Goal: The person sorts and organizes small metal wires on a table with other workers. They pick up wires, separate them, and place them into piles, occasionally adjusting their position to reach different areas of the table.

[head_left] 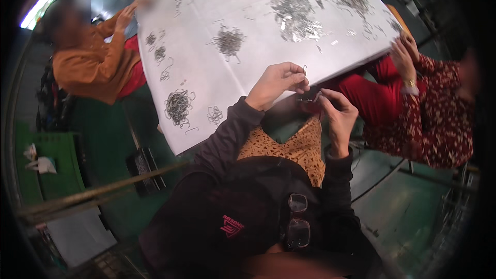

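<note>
Above the near edge of the white-covered table [199, 80], my left hand [278, 85] is closed in a pinch. A thin metal hook [305, 68] sticks up from its fingertips. My right hand [339, 120] is a little to the right and nearer to me, over my lap, with thumb and finger pressed together. What it pinches is too small and dark to make out. To the left of my left hand, a small cluster of bent wire hooks [214, 115] and a denser pile of hooks [178, 107] lie by the table's near left corner.
Farther back lie a round pile of wire pieces [228, 41], a wide heap of flat metal strips [295, 14] and another wire pile [354, 0]. A person in orange [95, 64] sits at the left edge, a person in a patterned red top [423, 119] at the right.
</note>
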A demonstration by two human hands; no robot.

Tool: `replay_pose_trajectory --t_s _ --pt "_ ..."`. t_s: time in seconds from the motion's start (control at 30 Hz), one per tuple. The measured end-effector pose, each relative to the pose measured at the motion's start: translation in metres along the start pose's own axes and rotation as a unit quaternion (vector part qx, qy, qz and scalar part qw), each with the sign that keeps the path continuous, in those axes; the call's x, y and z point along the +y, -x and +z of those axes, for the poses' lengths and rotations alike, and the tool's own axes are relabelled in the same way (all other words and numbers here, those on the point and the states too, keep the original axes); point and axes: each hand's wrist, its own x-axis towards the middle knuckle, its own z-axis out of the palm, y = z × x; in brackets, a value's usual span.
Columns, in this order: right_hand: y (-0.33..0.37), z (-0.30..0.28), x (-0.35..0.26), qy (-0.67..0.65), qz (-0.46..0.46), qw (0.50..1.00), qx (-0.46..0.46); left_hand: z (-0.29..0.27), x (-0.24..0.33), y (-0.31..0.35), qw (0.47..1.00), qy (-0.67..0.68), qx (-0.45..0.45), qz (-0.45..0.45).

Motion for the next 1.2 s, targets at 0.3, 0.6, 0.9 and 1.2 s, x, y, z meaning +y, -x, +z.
replay_pose_trajectory --t_s 0.3,0.6,0.9,1.2 --pt "0.005 -0.003 0.014 -0.034 0.044 0.998 0.014 0.022 -0.021 0.002 0.997 -0.045 -0.045 -0.042" --pt "0.006 0.005 0.014 0.109 -0.129 0.986 -0.014 0.032 -0.026 0.009 0.972 -0.208 0.060 0.095" --pt "-0.062 -0.019 0.025 0.062 -0.106 0.989 0.083 0.049 -0.030 0.018 0.956 -0.189 0.135 0.181" --pt "-0.228 0.014 0.132 0.561 -0.178 0.808 -0.024 0.050 -0.029 0.027 0.966 -0.150 0.147 0.151"
